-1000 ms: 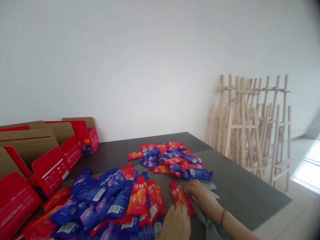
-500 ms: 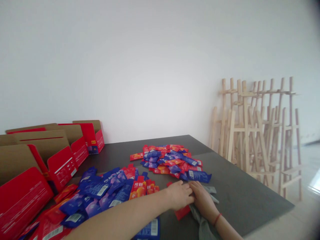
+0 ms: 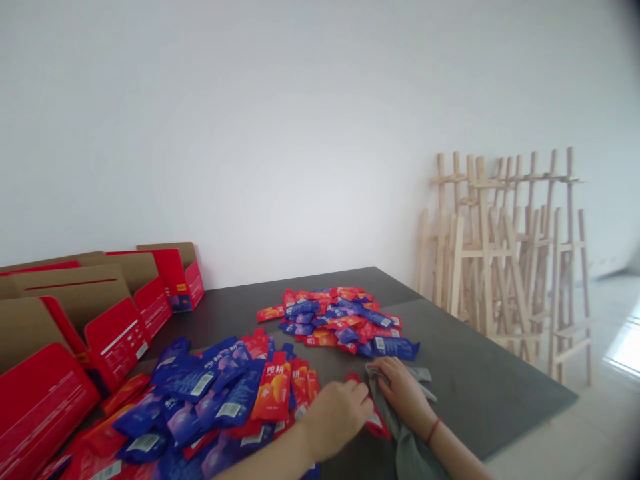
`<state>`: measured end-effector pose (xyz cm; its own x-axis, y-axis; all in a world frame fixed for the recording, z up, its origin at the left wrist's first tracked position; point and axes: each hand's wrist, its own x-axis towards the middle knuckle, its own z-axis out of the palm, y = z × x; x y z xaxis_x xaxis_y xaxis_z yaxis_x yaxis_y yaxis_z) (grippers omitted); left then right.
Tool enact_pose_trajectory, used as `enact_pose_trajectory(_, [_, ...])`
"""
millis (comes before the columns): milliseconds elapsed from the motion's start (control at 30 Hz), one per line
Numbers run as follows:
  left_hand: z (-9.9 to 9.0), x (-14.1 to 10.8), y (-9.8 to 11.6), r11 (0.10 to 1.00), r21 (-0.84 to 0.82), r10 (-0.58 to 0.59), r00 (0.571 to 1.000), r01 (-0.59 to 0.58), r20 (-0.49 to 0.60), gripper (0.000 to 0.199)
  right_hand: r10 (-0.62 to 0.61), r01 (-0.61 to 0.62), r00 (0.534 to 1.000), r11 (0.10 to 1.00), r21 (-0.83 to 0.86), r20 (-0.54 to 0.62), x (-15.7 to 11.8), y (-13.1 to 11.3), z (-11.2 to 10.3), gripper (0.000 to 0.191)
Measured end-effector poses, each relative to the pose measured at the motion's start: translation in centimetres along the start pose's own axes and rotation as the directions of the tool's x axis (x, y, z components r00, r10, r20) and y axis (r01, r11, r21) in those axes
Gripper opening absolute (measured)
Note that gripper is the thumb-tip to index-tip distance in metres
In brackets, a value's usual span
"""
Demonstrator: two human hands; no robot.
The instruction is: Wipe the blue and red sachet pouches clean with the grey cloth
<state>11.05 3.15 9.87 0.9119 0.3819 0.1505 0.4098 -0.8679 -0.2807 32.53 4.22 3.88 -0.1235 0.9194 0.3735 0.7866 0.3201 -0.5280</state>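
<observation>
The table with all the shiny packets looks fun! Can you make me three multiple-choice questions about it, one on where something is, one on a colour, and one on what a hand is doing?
1. Where are the pale wooden easels?
A) on the ceiling
B) against the wall, right of the dark grey table
C) under a chair

2. What colour is the thin bracelet on the right wrist?
A) blue
B) green
C) red

3. What is the right hand resting on?
A) a crumpled grey cloth
B) a white plate
C) a blue ball

Answers:
1. B, they stand beside the table's right side.
2. C, the band shows red.
3. A, the cloth lies under the palm.
</observation>
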Motion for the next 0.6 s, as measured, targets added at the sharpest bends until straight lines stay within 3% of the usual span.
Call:
enact_pose_trajectory(67, [1.7, -1.2, 1.8, 0.992, -0.007, -0.129, 0.991, 0.129, 0.048, 0.011, -0.039, 0.039, 0.998, 0.999, -0.005, 0.040, -0.4, -0.6, -0.6, 0.035])
enact_pose_trajectory(133, [4.0, -2.2, 3.3, 0.980, 0.005, -0.200, 0.979, 0.200, 0.026, 0.012, -0.116, 0.118, 0.986, 0.993, -0.009, 0.123, -1.2, -1.5, -1.4, 0.038])
enact_pose_trajectory(233, [7.8, -2.8, 5.1, 0.990, 0.048, -0.122, 0.971, 0.135, -0.205, 0.012, -0.255, 0.267, 0.925, 0.964, -0.006, 0.283, -3.0, -3.3, -2.2, 0.042])
enact_pose_trajectory(300, [10.0, -2.7, 5.8, 0.992, 0.072, -0.069, 0.924, 0.103, -0.376, 0.012, -0.304, 0.336, 0.886, 0.941, -0.034, 0.350, -3.9, -4.3, -2.0, 0.039])
enact_pose_trajectory(367, [11.4, -2.4, 6.2, 0.991, 0.067, -0.070, 0.878, 0.115, -0.474, 0.017, -0.313, 0.371, 0.874, 0.924, -0.095, 0.372, -4.0, -5.0, -1.3, 0.033])
enact_pose_trajectory(433, [11.7, -2.1, 6.2, 0.991, 0.046, -0.082, 0.824, 0.129, -0.561, 0.023, -0.295, 0.374, 0.883, 0.913, -0.166, 0.364, -3.0, -5.2, -0.3, 0.029])
enact_pose_trajectory(600, [9.9, -1.4, 6.1, 0.990, -0.002, -0.091, 0.631, 0.139, -0.770, 0.035, -0.223, 0.314, 0.919, 0.912, -0.262, 0.325, 2.0, -4.7, 1.4, 0.036])
